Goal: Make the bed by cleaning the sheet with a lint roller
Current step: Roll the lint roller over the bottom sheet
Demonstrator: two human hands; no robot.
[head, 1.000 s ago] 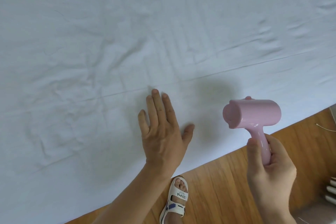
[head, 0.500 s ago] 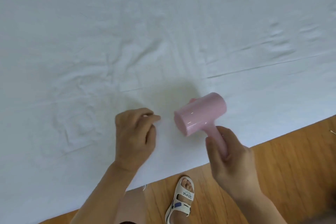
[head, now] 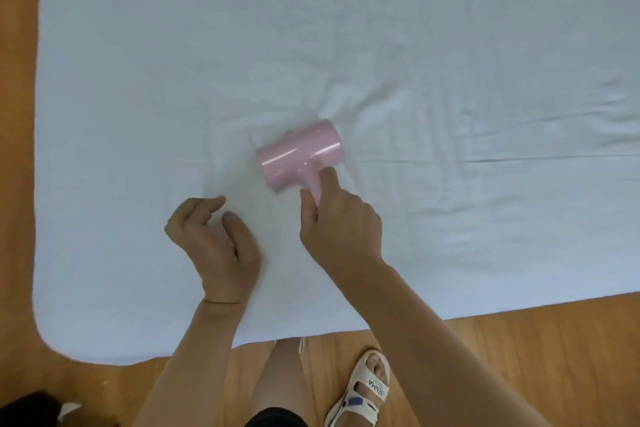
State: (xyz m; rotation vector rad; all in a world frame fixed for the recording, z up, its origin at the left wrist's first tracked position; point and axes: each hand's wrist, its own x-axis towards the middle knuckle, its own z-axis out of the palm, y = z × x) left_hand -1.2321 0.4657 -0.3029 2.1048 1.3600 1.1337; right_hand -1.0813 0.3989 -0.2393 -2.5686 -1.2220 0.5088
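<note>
Head view
Writing: the white sandal at the lower centre carries the word "SENMA" on its strap.
Surface: a white sheet fills most of the frame, with creases around the centre and towards the right.
Room: wooden floor runs along the left edge and the bottom of the frame.
Edges: the sheet's rounded corner is at the lower left; its near edge goes across the lower part, rising towards the right.
Lint roller: the pink lint roller lies on the sheet at the centre of the frame.
Right hand: the right hand grasps the roller handle with curled fingers.
Left hand: the left hand is just left of the roller, fingers loosely curled, holding nothing.
</note>
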